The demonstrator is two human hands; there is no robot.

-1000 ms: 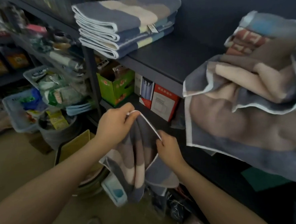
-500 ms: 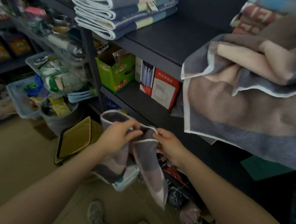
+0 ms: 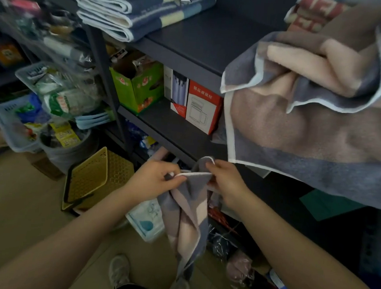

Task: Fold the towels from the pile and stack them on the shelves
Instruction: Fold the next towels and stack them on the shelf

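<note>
A small grey, pink and brown striped towel [image 3: 189, 213] hangs down in front of me. My left hand [image 3: 154, 180] pinches its white-trimmed top edge on the left, and my right hand [image 3: 225, 180] grips the same edge on the right, close beside the left. A pile of loose towels [image 3: 309, 116] spills over the dark shelf [image 3: 209, 42] at the upper right. A stack of folded blue and cream towels [image 3: 135, 9] lies on that shelf at the upper left.
Below the shelf stand a green carton [image 3: 137, 85] and a red-and-white box [image 3: 200, 107]. On the floor at left lean a yellow crate [image 3: 93, 178], a grey bucket [image 3: 66, 150] and plastic baskets [image 3: 14, 124] of packets. My shoes [image 3: 119, 271] show at the bottom.
Both hands have dropped lower and come closer together along the towel's top edge. The towel has turned and now hangs narrower. The view has tilted downward.
</note>
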